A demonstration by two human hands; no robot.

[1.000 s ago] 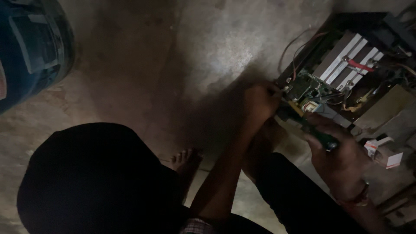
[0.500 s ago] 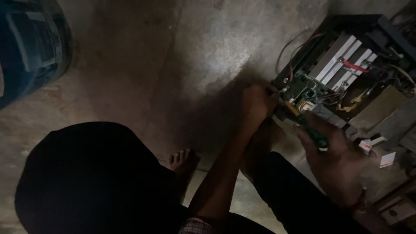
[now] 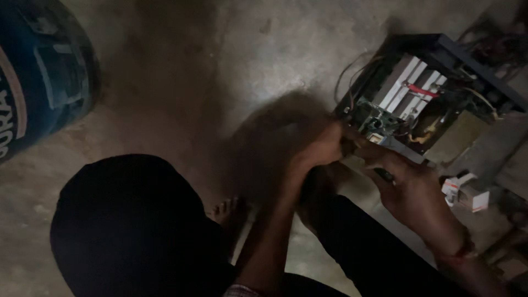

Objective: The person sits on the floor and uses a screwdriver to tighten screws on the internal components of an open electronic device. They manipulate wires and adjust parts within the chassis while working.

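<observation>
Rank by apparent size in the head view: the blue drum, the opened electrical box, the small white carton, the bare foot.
1. Blue drum, cut off by the frame edge, so only part shows.
2. Opened electrical box, which both hands work at; nearly the drum's visible size, so the top two are unsure.
3. Bare foot.
4. Small white carton.

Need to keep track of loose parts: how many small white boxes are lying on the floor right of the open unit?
2: one small white box beside the right hand, the other small white box just right of it. Others may be hidden in the dark.
</observation>
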